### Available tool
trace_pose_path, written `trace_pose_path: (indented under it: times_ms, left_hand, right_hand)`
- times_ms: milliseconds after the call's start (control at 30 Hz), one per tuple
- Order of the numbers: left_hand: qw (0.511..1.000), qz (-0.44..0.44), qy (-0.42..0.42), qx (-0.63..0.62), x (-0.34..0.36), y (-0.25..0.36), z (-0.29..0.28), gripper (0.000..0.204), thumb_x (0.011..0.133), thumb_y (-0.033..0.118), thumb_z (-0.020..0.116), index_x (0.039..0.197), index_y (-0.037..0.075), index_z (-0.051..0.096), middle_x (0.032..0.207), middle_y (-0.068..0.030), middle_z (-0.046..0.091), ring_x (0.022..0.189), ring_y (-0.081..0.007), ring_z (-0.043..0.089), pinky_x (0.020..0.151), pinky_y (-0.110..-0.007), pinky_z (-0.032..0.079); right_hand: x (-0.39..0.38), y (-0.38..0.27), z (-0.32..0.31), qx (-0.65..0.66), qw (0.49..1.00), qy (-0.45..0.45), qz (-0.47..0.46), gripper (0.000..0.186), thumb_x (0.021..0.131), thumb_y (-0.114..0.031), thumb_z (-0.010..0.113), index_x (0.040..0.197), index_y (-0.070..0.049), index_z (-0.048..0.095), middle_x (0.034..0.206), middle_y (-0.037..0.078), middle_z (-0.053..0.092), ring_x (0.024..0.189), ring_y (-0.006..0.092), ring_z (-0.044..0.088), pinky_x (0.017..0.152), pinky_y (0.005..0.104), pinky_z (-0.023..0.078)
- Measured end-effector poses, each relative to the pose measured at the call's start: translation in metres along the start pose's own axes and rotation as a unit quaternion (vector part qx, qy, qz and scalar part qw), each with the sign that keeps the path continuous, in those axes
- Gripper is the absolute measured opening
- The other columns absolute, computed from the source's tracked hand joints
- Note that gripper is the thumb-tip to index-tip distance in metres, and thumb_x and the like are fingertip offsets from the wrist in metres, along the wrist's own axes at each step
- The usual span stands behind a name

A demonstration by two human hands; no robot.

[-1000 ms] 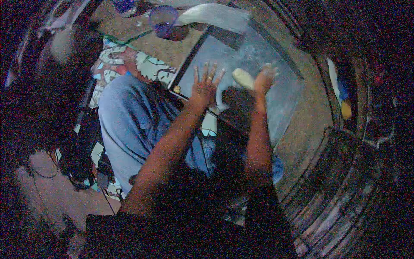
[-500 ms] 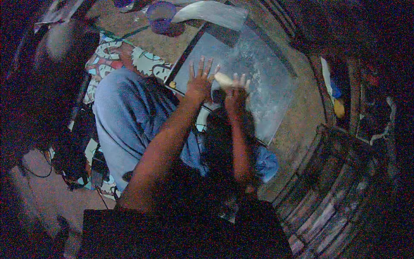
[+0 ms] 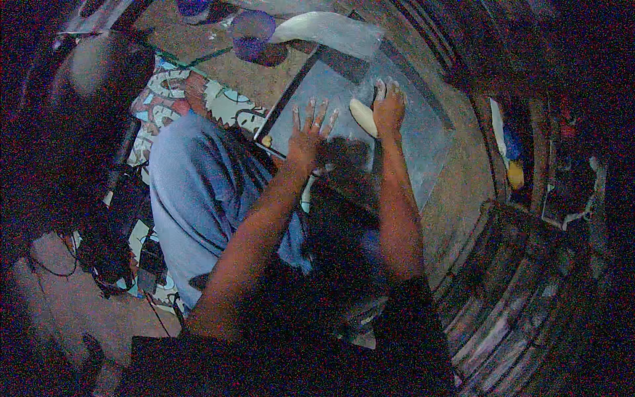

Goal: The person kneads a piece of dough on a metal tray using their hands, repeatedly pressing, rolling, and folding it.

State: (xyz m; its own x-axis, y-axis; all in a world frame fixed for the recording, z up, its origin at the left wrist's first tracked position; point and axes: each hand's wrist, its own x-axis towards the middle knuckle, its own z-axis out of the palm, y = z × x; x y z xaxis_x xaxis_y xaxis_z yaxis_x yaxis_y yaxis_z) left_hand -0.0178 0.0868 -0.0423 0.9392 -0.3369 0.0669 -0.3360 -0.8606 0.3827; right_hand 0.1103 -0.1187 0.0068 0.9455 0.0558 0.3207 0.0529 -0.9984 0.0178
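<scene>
A pale, elongated piece of what looks like dough (image 3: 362,118) lies on a dark, flour-dusted board (image 3: 413,142). My right hand (image 3: 389,109) is at its right side, palm down with fingers stretched forward, the thumb side against or very near the piece; the exact contact cannot be made out. To the left, my left hand (image 3: 309,135) hovers over or rests on the board's near-left part, fingers spread and whitened at the tips, with nothing held. A small yellowish lump (image 3: 266,141) sits at the board's left edge.
Beyond the board lies a whitish plastic bag (image 3: 331,33) next to a purple container (image 3: 253,30). My bent leg in blue trousers (image 3: 192,165) is at the left, over a patterned cloth (image 3: 228,99). Dark wooden slats (image 3: 509,284) curve along the right.
My right hand has moved forward and right, the pale piece turning and shifting right with it. My left hand has come slightly back toward me, fingers still spread.
</scene>
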Motion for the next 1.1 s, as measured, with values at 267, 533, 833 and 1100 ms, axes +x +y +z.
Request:
trace_pose_path:
  times_ms: [267,533,833,1100]
  left_hand:
    - [0.993,-0.014,-0.115,-0.007,0.001,0.005,-0.021,0.079,0.089,0.027,0.056,0.157,0.011,0.019,0.166,-0.0141,-0.002,0.152,-0.0388,-0.003,0.116,-0.068,0.001]
    - [0.992,-0.096,0.048,-0.070,0.018,-0.005,0.026,0.068,0.096,0.019,0.045,0.157,0.006,0.017,0.166,-0.0141,0.001,0.153,-0.0364,0.001,0.117,-0.066,0.000]
    - [0.994,-0.087,0.055,0.041,0.008,-0.005,0.020,0.077,0.094,0.027,0.048,0.158,0.008,0.010,0.166,-0.0137,0.001,0.153,-0.0350,-0.001,0.119,-0.062,-0.002]
    - [0.996,-0.092,0.008,0.004,0.008,-0.001,0.010,0.077,0.094,0.022,0.049,0.159,0.009,0.009,0.166,-0.0148,0.000,0.153,-0.0361,-0.001,0.119,-0.062,0.002]
  right_hand:
    - [-0.084,-0.030,-0.018,0.055,0.973,-0.106,-0.196,0.033,0.098,-0.022,0.048,0.125,-0.006,0.060,0.132,0.017,0.059,0.122,0.0370,0.054,0.106,0.0520,0.038]
    - [-0.161,-0.063,-0.004,-0.200,0.971,-0.019,-0.126,0.061,0.099,-0.040,0.047,0.150,-0.008,0.037,0.158,0.015,0.032,0.149,0.0337,0.021,0.108,0.0772,0.009]
    - [-0.001,-0.063,0.031,-0.063,0.991,-0.097,0.071,0.071,0.097,-0.047,0.046,0.149,0.000,0.036,0.159,0.023,0.024,0.149,0.0388,0.019,0.114,0.0706,0.009]
    - [-0.029,-0.064,0.024,-0.133,0.970,-0.203,-0.034,0.054,0.096,-0.039,0.052,0.137,-0.003,0.052,0.148,0.019,0.045,0.142,0.0370,0.035,0.114,0.0654,0.021]
